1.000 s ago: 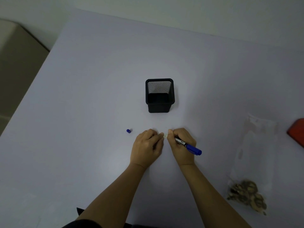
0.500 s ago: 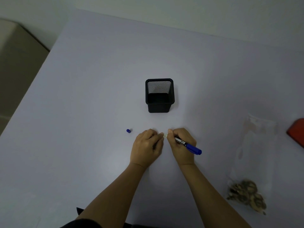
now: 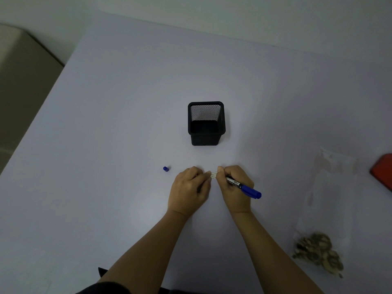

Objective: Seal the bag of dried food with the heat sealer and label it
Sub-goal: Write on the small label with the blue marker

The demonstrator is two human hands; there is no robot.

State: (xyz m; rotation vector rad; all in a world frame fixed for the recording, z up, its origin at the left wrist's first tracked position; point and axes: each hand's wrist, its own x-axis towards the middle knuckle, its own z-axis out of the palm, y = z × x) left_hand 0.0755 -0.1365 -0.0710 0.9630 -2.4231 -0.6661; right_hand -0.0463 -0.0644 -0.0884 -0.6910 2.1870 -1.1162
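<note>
**Hands pinching label at mid-table**

Table point(image 3: 127, 124) is lying wide and bare leftward. Bag point(image 3: 326, 209) is lying near its right edge. Right hand point(image 3: 234, 187) is gripping pen point(image 3: 244, 186) and label point(image 3: 213, 175); left hand point(image 3: 191, 189) is pinching the label too. Cap point(image 3: 165, 168) is sitting apart, left.

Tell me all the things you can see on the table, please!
Pen holder: one, black mesh, middle of the table, looks empty.
Pen cap: one, blue, left of the hands.
Marker: one, blue and black, in the right hand.
Label: one, small and white, between both hands.
Bag: one, clear, dried food at its near end, on the right.
Red object: one, right edge, cut off.
Table: one, pale lilac.
Left hand: one, pinching the label.
Right hand: one, holding marker and label.
</note>
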